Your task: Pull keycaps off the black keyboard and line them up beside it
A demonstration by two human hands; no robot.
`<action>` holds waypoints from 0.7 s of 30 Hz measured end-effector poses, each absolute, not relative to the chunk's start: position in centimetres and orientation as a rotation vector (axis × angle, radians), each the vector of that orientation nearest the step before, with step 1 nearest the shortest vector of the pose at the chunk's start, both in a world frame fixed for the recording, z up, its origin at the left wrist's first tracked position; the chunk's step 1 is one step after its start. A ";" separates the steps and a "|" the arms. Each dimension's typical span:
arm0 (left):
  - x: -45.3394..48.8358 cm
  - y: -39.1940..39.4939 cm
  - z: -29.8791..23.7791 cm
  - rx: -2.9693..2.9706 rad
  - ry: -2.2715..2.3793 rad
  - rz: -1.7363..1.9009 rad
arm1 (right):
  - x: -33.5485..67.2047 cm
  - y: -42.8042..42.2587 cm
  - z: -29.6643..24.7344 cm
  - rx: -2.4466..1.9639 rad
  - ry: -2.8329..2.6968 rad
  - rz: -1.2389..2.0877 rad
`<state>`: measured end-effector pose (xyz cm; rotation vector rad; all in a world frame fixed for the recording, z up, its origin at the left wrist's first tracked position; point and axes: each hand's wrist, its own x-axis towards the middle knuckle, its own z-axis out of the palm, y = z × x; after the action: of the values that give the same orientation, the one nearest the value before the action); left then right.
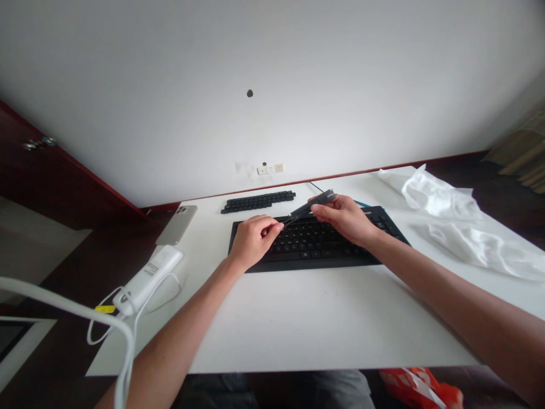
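Note:
Over a black keyboard (pixel 313 258), my right hand (pixel 346 218) grips a slim dark keycap puller (pixel 311 207) between thumb and fingers. The tool slants down to the left and ends in thin wires. Thumb and fingertips of my left hand (pixel 253 237) pinch closed at that wire end, above the keyboard's left part. Whether a keycap sits between those fingertips is too small to make out. Behind the keyboard, several loose black keycaps (pixel 258 201) stand in rows on the white table (pixel 298 318).
A phone (pixel 177 224) lies at the table's left, with a white power strip (pixel 149 278) and cable nearer me. Crumpled white plastic bags (pixel 443 193) cover the right side. A wall with sockets (pixel 271 168) rises behind. Below the front edge is a red bag (pixel 419 389).

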<state>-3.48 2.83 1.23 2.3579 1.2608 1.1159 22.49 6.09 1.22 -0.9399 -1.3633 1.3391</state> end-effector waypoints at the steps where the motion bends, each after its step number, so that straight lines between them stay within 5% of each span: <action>1: -3.5 2.8 1.3 2.357 1.260 1.112 | 22.5 6.1 1.2 -0.940 -1.367 1.334; 21: -3.3 2.8 1.4 2.340 1.255 1.091 | 22.5 6.2 1.0 -0.891 -1.339 1.396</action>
<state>-3.32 2.78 1.43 2.3399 1.2548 1.0905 22.53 6.24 0.96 -0.8906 -1.3392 1.3964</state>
